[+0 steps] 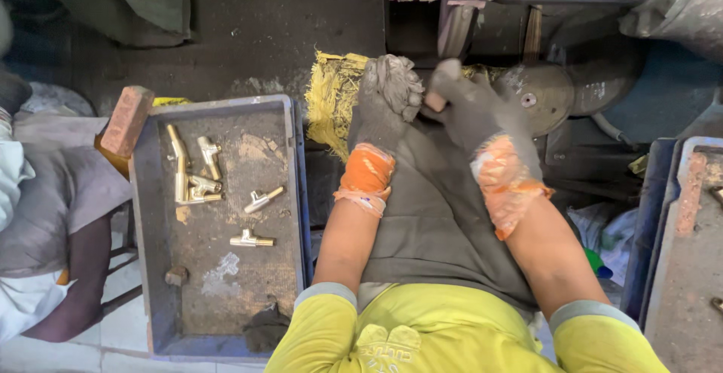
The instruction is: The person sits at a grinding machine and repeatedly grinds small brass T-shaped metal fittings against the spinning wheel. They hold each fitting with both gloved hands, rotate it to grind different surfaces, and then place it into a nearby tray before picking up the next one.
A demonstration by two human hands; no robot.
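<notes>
Both gloved hands, left hand [388, 91] and right hand [471, 102], close their grip together on a small workpiece [434, 102] below the wheel [456, 30]. Brass fittings [197, 181] lie in the grey tray [290, 162] to the left

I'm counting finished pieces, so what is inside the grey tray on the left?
The grey tray holds several brass fittings, a small brown lump and pale dust patches. A dark rag covers its near edge, hiding anything beneath.
</notes>
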